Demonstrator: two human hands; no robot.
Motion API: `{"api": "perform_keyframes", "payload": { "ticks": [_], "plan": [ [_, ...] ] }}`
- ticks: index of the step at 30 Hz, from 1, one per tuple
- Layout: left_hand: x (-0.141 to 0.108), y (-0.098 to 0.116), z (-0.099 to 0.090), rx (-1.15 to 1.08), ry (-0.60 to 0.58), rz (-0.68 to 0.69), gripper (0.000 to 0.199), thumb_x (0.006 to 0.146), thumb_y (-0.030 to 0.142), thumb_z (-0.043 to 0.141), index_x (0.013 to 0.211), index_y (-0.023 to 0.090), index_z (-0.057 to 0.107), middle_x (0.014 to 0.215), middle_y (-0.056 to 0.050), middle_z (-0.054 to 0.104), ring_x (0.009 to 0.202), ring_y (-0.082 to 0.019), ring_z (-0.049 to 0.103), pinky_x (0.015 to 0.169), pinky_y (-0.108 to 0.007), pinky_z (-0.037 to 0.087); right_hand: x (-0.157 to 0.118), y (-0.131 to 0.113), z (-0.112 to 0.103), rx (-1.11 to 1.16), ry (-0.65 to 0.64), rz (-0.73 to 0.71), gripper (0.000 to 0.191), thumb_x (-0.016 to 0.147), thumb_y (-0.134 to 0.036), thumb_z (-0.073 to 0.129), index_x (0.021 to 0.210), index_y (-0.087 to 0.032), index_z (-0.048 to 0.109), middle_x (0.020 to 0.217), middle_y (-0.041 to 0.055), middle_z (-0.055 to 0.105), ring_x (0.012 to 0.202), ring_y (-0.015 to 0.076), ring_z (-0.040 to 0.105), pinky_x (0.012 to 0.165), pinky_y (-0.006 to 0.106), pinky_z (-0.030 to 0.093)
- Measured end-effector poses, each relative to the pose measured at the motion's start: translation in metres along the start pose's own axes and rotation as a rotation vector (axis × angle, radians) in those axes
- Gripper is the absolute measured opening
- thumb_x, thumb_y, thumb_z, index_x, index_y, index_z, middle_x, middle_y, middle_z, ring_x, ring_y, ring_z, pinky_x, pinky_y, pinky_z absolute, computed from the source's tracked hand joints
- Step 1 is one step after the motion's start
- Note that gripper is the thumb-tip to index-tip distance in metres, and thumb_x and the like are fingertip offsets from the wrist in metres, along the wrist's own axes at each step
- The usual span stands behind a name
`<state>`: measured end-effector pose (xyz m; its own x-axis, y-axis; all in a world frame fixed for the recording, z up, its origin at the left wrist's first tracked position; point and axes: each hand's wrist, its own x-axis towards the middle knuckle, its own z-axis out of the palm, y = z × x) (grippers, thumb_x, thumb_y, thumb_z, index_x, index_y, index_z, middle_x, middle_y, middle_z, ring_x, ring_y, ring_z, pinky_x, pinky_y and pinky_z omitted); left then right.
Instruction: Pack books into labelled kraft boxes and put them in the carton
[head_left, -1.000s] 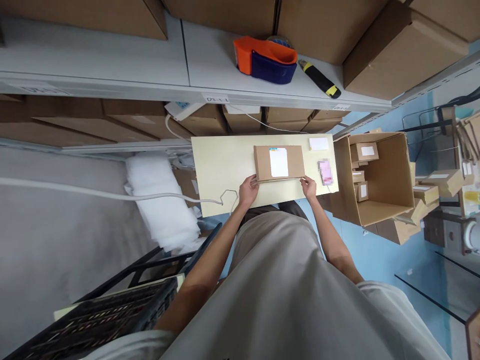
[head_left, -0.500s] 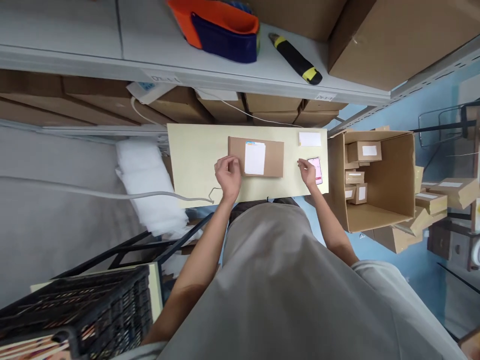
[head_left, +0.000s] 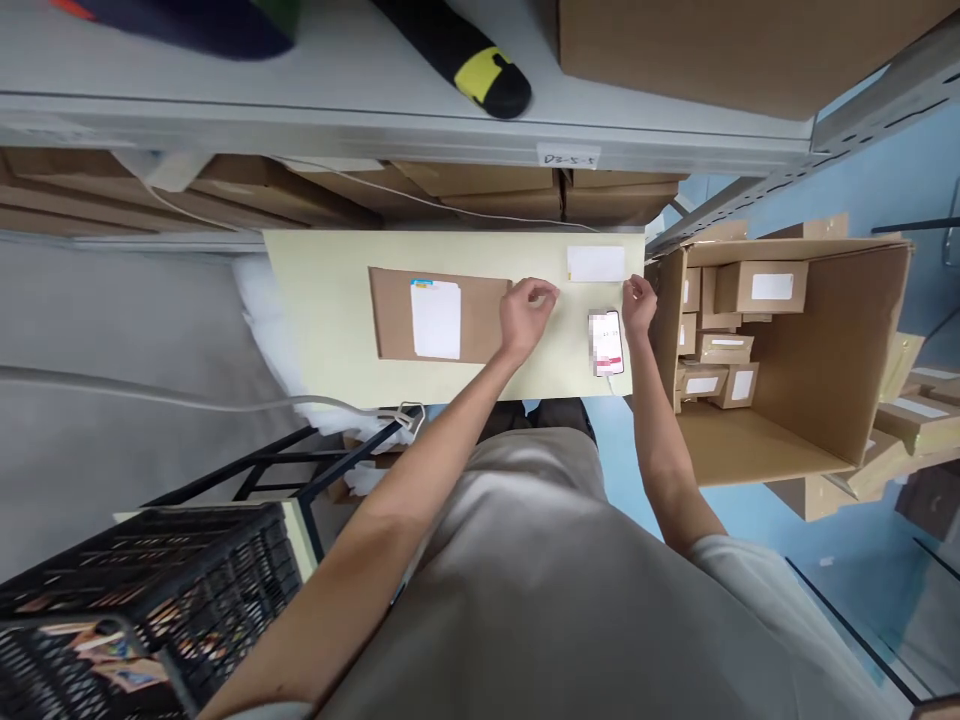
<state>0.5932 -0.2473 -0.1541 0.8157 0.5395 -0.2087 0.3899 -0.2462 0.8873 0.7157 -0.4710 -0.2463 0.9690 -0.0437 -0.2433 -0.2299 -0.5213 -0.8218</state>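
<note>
A flat brown cardboard parcel (head_left: 480, 315) with a white label (head_left: 436, 320) lies on the pale yellow tabletop (head_left: 330, 300). At its right end is my left hand (head_left: 525, 318), thumb and index finger curled together; whatever they pinch is too small to make out. My right hand (head_left: 639, 306) hovers at the table's right edge, fingers also pinched, close to the right end of a white rectangular item (head_left: 596, 264), possibly a small box or label stack. Between the hands a phone (head_left: 606, 343) with a lit screen lies face up, a cable at its lower end.
An open carton (head_left: 780, 455) holding several small labelled boxes stands right of the table. Above runs a grey shelf (head_left: 315, 125) with a black and yellow cutter (head_left: 480, 70). A black plastic crate (head_left: 150, 570) is at lower left. A grey cable (head_left: 187, 388) crosses from the left.
My left hand has moved right, from the parcel's left part to its right end. My right hand has gone from beside the phone up towards the white item. The view has shifted right.
</note>
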Motion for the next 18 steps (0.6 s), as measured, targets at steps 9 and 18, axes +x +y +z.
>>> {"api": "perform_keyframes", "payload": {
  "ticks": [9, 18],
  "plan": [
    [0.06, -0.059, 0.083, 0.034, -0.07, -0.32, 0.02, 0.094, 0.011, 0.067, 0.108, 0.02, 0.078, 0.108, -0.008, 0.08, 0.093, -0.023, 0.076, 0.101, -0.039, 0.064, 0.011, 0.017, 0.029, -0.01, -0.005, 0.042, 0.056, 0.106, -0.061, 0.06, 0.128, -0.013, 0.077, 0.129, 0.024, 0.076, 0.115, 0.0336, 0.078, 0.11, 0.055, 0.065],
    [0.045, -0.048, 0.091, 0.044, 0.054, -0.303, 0.018, 0.094, 0.016, 0.075, 0.11, 0.023, 0.077, 0.12, -0.008, 0.078, 0.091, -0.02, 0.075, 0.099, -0.038, 0.063, -0.002, -0.009, 0.02, -0.006, -0.029, 0.119, 0.031, 0.105, -0.047, 0.066, 0.117, -0.018, 0.071, 0.123, 0.0188, 0.078, 0.109, 0.0315, 0.079, 0.102, 0.049, 0.066]
  ]
}}
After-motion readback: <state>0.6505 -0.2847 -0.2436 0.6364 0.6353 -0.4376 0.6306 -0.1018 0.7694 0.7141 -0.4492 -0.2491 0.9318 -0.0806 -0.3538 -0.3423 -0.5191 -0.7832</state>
